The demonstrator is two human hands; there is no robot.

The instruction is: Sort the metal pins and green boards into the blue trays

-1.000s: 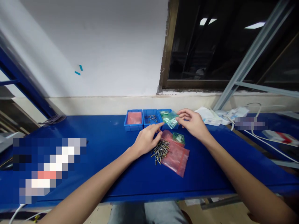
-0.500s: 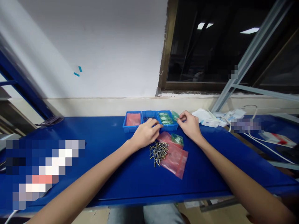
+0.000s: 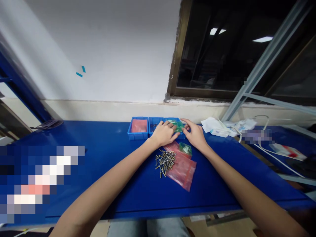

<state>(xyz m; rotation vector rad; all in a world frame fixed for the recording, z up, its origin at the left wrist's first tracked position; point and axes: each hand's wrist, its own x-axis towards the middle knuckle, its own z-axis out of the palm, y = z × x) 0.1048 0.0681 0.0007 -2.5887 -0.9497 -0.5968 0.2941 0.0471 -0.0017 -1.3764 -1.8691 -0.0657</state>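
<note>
My left hand (image 3: 165,134) reaches over the front of the middle and right blue bins, its fingers spread and its thumb apart, with fingertips at a green plastic bag (image 3: 178,125). On the other side, my right hand (image 3: 194,133) has its thumb and a finger at the bag's right edge, the index finger stretched out. This bag lies over the right blue bin (image 3: 170,119); my hands partly hide both. Below my hands is a loose pile of rivets (image 3: 165,161), beside and partly on a red plastic bag (image 3: 182,172). A small green packet (image 3: 185,148) rests on red plastic.
The left blue bin (image 3: 138,136) holds a red bag (image 3: 139,125); the middle bin (image 3: 156,119) holds small dark metal pieces. White paper and packets (image 3: 217,127), cables and a metal frame (image 3: 240,98) stand to the right. The blue table (image 3: 106,144) ends at a wall.
My left hand has moved right and its fingers have spread over the green bag. My right hand has shifted slightly left, bringing the green bag from the bin's right edge over the bin.
</note>
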